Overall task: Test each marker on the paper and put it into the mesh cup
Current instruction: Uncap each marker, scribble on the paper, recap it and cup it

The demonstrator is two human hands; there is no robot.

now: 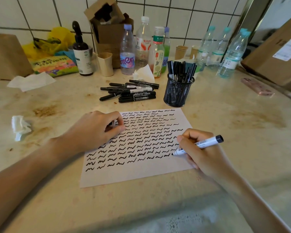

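Head view, paper [138, 175]: lies on the counter, rows of black squiggles across it.
Mesh cup [177, 93]: beyond the paper's far right corner, markers upright inside.
Loose markers [133, 91]: piled beyond the paper's far edge.
Left hand [97, 130]: on the paper's left edge, fingers curled over something small, mostly hidden.
Right hand [200, 152]: fingers pinch the white marker [207, 143], tip touching the paper's right side.

1 head view, looking forward and down, close over the paper [136, 175]

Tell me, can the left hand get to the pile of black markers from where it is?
Probably yes. The left hand rests on the paper, and the marker pile lies just beyond the sheet with bare counter between. Its fingers seem to pinch something small, likely a cap.
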